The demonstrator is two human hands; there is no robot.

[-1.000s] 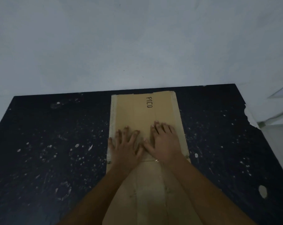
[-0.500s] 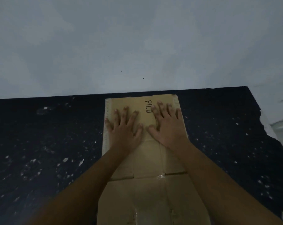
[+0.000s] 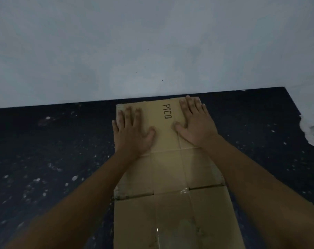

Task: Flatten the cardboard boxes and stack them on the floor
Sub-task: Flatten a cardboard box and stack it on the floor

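A flattened brown cardboard box (image 3: 170, 177) marked "PICO" lies on a dark speckled surface (image 3: 53, 159), its far end close to the wall. My left hand (image 3: 132, 130) rests palm down on the far left part of the cardboard, fingers spread. My right hand (image 3: 195, 123) lies palm down on the far right part, fingertips at the far edge. Both hands are flat on the box and grip nothing. Clear tape runs along the box's middle seam.
A pale grey wall (image 3: 152, 42) rises right behind the far edge of the dark surface. At the right the dark surface ends in a chipped edge, with a pale area (image 3: 312, 123) beyond it. White flecks dot the surface.
Both hands have slid along the cardboard toward its far end and moved apart to the two sides. The view has shifted closer to the wall.
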